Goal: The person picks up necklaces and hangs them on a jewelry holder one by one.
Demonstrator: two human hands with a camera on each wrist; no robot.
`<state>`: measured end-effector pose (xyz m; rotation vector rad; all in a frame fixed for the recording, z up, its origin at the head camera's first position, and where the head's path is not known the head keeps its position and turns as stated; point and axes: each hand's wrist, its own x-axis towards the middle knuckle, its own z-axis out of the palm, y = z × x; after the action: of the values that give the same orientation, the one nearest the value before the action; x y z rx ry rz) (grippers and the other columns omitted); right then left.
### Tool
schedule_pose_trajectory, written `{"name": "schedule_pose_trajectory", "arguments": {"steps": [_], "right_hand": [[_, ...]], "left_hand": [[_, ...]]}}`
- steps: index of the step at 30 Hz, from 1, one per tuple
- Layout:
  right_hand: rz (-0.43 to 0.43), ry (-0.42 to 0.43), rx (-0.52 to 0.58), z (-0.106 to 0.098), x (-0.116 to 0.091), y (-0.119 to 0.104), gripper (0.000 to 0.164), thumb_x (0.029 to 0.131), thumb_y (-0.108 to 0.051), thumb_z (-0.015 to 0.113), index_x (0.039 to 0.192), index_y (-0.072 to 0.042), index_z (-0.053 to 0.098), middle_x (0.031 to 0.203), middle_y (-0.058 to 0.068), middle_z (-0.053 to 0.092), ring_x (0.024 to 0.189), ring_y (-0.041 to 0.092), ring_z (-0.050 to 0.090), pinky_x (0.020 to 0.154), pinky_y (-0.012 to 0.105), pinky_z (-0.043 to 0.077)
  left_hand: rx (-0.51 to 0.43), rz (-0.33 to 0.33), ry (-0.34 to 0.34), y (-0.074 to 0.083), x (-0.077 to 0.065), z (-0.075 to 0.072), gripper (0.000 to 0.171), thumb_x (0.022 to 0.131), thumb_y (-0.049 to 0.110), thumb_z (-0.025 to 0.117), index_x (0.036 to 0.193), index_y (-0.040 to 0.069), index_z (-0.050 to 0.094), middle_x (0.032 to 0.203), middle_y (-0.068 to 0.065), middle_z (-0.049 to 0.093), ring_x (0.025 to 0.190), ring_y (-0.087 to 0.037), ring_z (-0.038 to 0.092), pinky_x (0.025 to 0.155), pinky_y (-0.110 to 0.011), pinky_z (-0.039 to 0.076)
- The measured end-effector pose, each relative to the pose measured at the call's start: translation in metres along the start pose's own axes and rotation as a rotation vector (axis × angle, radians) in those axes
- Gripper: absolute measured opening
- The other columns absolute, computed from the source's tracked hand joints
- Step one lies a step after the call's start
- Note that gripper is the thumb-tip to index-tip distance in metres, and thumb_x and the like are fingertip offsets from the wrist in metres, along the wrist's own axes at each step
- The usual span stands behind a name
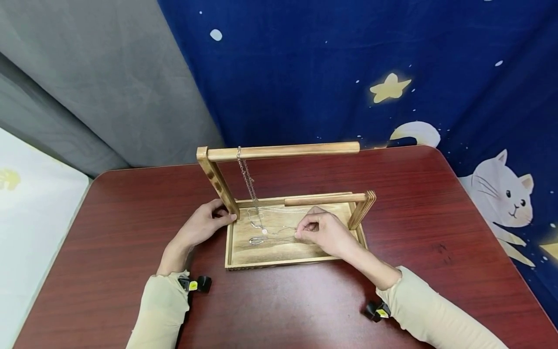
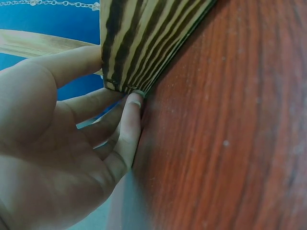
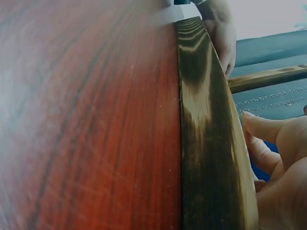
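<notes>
Right hand (image 1: 327,233), pinch nearly closed, held thin chain (image 1: 285,228) — light, limp, slippery, I judged, best taken near ends; left hand (image 1: 204,224) gripped wooden stand (image 1: 218,185), nine o'clock side.

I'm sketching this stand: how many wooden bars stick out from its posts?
2: an upper bar from the taller left post, and a lower bar from the shorter right post.

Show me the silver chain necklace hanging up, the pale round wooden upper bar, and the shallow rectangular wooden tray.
Silver chain necklace (image 1: 249,183): head view, middle of the hanging strands.
Pale round wooden upper bar (image 1: 284,151): head view, middle of its length.
Shallow rectangular wooden tray (image 1: 279,252): head view, bare floor near front edge.
</notes>
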<state>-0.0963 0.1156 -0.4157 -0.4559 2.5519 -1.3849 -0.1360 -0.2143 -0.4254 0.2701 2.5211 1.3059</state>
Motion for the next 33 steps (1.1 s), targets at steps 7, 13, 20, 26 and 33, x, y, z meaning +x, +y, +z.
{"name": "schedule_pose_trajectory", "arguments": {"steps": [7, 13, 20, 26, 33], "right_hand": [[0.012, -0.037, 0.026, -0.002, -0.001, -0.003, 0.007, 0.089, -0.018, 0.075, 0.084, -0.020, 0.071, 0.084, -0.008, 0.068, 0.081, 0.011, 0.061, 0.079, 0.029, 0.050], [0.023, -0.084, 0.170, -0.005, -0.002, -0.007, 0.007, 0.093, -0.013, 0.070, 0.090, -0.007, 0.067, 0.079, 0.004, 0.067, 0.075, 0.020, 0.064, 0.073, 0.033, 0.055], [0.103, -0.195, 0.453, -0.008, -0.004, -0.014, 0.010, 0.094, -0.002, 0.065, 0.095, 0.005, 0.060, 0.081, 0.019, 0.062, 0.069, 0.018, 0.062, 0.065, 0.034, 0.057], [0.098, -0.254, 0.477, -0.013, -0.009, -0.019, 0.013, 0.096, -0.009, 0.066, 0.102, 0.002, 0.066, 0.092, 0.025, 0.066, 0.070, 0.021, 0.064, 0.065, 0.036, 0.058], [0.044, -0.371, 0.511, -0.026, -0.014, -0.027, 0.025, 0.102, -0.005, 0.053, 0.120, -0.004, 0.069, 0.102, 0.025, 0.071, 0.081, 0.044, 0.069, 0.068, 0.046, 0.057]], "left_hand": [[-0.003, 0.007, 0.001, -0.003, 0.002, 0.000, 0.037, 0.095, 0.021, 0.068, 0.125, 0.000, 0.061, 0.093, -0.009, 0.067, 0.085, -0.020, 0.059, 0.078, -0.030, 0.045], [-0.001, 0.002, -0.003, -0.002, 0.001, 0.000, 0.038, 0.095, 0.022, 0.068, 0.126, 0.001, 0.060, 0.093, -0.009, 0.067, 0.085, -0.020, 0.059, 0.077, -0.030, 0.045], [-0.010, 0.002, -0.008, -0.002, 0.000, 0.000, 0.041, 0.096, 0.023, 0.068, 0.128, 0.001, 0.058, 0.094, -0.010, 0.067, 0.085, -0.020, 0.059, 0.077, -0.030, 0.045], [0.010, 0.021, -0.012, -0.003, -0.001, 0.001, 0.038, 0.096, 0.022, 0.067, 0.127, 0.001, 0.058, 0.093, -0.009, 0.066, 0.085, -0.020, 0.059, 0.076, -0.031, 0.045], [0.030, 0.025, -0.002, -0.005, 0.002, 0.000, 0.036, 0.096, 0.022, 0.068, 0.123, 0.001, 0.060, 0.091, -0.008, 0.066, 0.082, -0.020, 0.058, 0.076, -0.030, 0.045]]}}
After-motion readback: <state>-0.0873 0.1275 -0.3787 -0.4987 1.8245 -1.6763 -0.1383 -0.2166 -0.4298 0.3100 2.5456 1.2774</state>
